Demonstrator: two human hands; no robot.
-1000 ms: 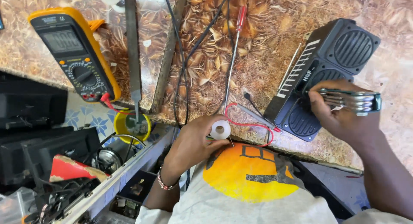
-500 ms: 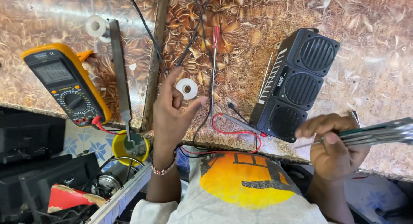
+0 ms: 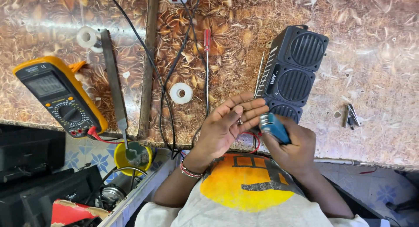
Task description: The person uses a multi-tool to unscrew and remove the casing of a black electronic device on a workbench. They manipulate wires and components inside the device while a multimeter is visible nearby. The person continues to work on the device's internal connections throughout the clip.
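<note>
I see the patterned worktop (image 3: 375, 57) carrying a black speaker (image 3: 296, 74) at centre-right and a yellow multimeter (image 3: 61, 98) at far left. My left hand (image 3: 227, 124) lies palm up and open just below the speaker, with a small screw (image 3: 239, 121) resting on its fingers. My right hand (image 3: 290, 144), just beside it, is clamped around a blue-handled tool (image 3: 273, 126).

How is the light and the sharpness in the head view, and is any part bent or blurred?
Head view: bright daylight, with a pale glare band across the glossy brown worktop at upper left; most is sharp, including the yellow multimeter and black speaker; the blue-handled tool in the right hand is slightly soft; the left hand is clear; wide-lens bending shows at the edges.
</note>
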